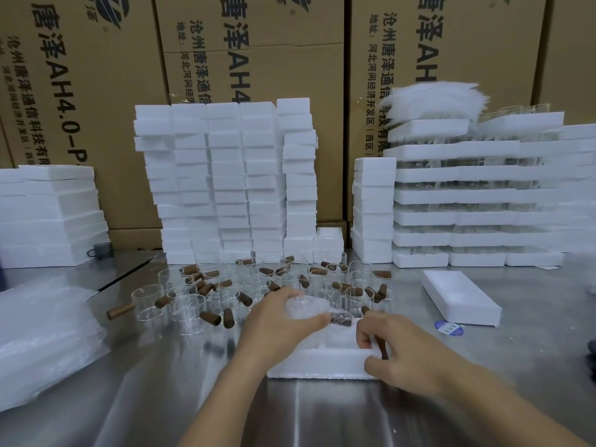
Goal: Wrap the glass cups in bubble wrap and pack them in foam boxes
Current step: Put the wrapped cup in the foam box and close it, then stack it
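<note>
So the left hand is gripping a glass cup bundled in clear bubble wrap, fingers curled round it, with the dark brown handle end poking out of the wrap on the right. It's held just above the back part of the open white foam box, which sits on the shiny steel table right in front of the person.

The right hand is clamped on the box's right corner, fingers hooked over the rim and thumb on the front wall. There's a brown stick-like bit by those fingers; can't really tell what it belongs to.

Behind the box is a big crowd of bare clear glass cups with brown wooden handles, standing close together. A pile of clear bubble wrap sheets lies far left. A separate flat white foam block lies to the right, apart from the box. Tall stacks of white foam boxes line the back, in front of brown printed cardboard cartons.
</note>
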A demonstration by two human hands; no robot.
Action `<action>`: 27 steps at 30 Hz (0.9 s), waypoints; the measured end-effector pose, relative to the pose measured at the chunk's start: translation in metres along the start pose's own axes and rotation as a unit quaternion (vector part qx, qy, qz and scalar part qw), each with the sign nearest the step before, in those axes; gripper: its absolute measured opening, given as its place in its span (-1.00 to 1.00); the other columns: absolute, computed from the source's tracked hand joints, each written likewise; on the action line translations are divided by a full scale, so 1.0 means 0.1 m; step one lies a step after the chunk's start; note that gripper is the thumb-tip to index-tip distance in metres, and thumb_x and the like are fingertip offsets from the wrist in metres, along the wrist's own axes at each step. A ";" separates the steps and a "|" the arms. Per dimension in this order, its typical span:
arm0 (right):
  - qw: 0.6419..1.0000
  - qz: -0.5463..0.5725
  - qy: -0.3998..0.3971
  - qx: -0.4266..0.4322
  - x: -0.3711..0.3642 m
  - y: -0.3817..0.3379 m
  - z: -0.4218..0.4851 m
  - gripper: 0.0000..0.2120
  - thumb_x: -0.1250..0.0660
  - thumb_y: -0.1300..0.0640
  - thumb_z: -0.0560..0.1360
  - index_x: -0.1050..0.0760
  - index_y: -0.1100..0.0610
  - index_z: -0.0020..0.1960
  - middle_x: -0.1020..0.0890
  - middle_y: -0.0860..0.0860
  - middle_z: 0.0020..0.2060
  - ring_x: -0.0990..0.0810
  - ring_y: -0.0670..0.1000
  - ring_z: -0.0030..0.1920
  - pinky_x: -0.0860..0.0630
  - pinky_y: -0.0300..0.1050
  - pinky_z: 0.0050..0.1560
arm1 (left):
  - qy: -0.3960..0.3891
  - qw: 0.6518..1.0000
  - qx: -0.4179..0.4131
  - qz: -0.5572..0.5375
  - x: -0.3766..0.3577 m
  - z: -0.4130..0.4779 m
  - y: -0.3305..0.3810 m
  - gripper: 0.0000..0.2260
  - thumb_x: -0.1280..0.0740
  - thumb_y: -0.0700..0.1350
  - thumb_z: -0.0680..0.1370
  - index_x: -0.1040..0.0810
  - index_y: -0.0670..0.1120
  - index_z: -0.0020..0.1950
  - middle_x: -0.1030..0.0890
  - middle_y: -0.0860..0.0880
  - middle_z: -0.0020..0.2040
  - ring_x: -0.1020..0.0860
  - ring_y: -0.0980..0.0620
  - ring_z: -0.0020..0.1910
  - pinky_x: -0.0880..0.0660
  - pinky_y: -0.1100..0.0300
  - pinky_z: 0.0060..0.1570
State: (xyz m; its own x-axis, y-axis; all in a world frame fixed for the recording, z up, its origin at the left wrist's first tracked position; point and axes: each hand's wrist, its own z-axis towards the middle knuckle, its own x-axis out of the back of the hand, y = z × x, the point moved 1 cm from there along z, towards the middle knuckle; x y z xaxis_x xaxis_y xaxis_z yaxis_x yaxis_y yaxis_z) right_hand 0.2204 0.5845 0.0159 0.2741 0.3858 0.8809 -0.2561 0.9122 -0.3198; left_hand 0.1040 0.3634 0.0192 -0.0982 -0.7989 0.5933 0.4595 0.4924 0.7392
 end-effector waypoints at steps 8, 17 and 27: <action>1.000 -0.009 -0.003 -0.009 -0.02 0.01 0.01 -0.77 -0.27 -0.13 0.33 -0.41 -0.04 -0.11 -0.47 -0.15 -0.11 -0.45 -0.12 -0.15 -0.36 -0.23 -0.20 | -0.040 0.998 0.003 0.043 -0.01 0.02 -0.02 -0.34 -0.43 0.52 0.19 -0.50 0.30 0.21 -0.49 0.29 0.15 -0.52 0.15 0.16 -0.43 0.12 0.08; 1.000 -0.011 -0.009 -0.016 -0.02 0.03 0.01 -0.78 -0.30 -0.14 0.34 -0.42 -0.05 -0.10 -0.48 -0.15 -0.11 -0.47 -0.11 -0.13 -0.38 -0.22 -0.19 | -0.087 0.980 0.000 0.177 -0.05 -0.02 -0.02 -0.34 -0.16 0.53 0.22 -0.43 0.37 0.28 -0.38 0.17 0.19 -0.28 0.06 0.36 -0.28 -0.01 0.28; 1.000 -0.009 -0.011 -0.014 -0.02 0.02 0.00 -0.81 -0.32 -0.08 0.36 -0.42 -0.04 -0.10 -0.47 -0.18 -0.07 -0.47 -0.10 -0.11 -0.36 -0.26 -0.20 | -0.037 0.997 -0.008 -0.074 -0.03 0.05 -0.03 -0.54 -0.33 0.44 0.50 -0.48 0.34 0.35 -0.52 0.18 0.27 -0.50 0.14 0.31 -0.46 -0.10 0.42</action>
State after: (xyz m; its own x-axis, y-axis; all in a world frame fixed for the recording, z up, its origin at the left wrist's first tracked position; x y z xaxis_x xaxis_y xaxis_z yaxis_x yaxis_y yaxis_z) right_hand 0.2191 0.5857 0.0135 0.2586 0.3661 0.8939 -0.2258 0.9227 -0.3125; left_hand 0.0979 0.3657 0.0167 -0.2312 -0.8345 0.5002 0.4496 0.3643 0.8156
